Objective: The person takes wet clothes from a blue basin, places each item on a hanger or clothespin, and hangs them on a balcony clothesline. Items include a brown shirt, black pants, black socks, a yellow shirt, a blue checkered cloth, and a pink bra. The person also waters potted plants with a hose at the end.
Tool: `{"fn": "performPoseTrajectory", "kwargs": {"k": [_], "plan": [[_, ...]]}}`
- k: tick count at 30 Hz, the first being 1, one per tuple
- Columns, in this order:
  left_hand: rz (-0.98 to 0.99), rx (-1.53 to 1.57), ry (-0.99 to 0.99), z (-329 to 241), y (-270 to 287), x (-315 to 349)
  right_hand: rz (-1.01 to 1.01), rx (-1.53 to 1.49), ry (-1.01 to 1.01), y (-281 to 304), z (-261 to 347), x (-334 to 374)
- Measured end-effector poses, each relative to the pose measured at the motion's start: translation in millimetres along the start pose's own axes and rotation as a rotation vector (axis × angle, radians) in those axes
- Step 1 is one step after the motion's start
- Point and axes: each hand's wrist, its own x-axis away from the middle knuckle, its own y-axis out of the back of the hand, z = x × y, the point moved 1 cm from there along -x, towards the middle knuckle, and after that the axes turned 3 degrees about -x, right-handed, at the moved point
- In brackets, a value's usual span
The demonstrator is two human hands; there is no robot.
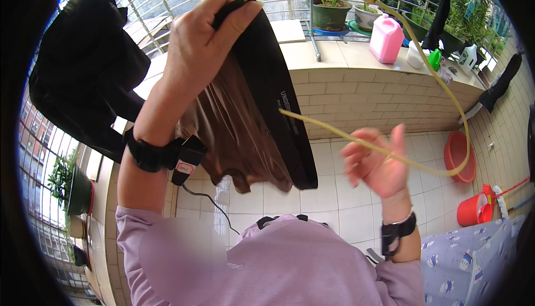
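Observation:
My left hand (209,38) is closed on the top end of the wide black waistband of brown, shiny underpants (239,133). The underpants hang down, tilted, in front of my chest. A yellow clothes hanger (409,25) hangs from above; one of its arms runs to the waistband at my left hand. Its other side loops down on the right, and the tip lies against the middle of the waistband. My right hand (379,161), slightly blurred, has its fingers apart behind that lower arm; whether it touches the hanger I cannot tell.
Black clothing (83,72) hangs at the left. A ledge (345,55) along the barred window holds potted plants (330,13) and a pink jug (385,38). On the tiled floor to the right are a red basin (460,157) and a red bucket (473,210), near a patterned purple cloth (460,256).

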Motion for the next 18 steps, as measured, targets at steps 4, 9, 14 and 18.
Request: {"fn": "performPoseTrajectory", "kwargs": {"k": [4,9,14,18], "plan": [[0.012,-0.035,-0.024,-15,11,-2,0.078,1.058,-0.179,0,-42,9],[-0.027,0.064,0.038,-19,25,-8,0.002,1.359,-0.289,1,-58,-11],[-0.031,0.003,0.019,-18,31,-4,0.051,1.353,0.031,6,-71,-32],[-0.085,0.056,-0.006,-10,38,2,0.046,1.538,0.044,22,-81,-44]]}}
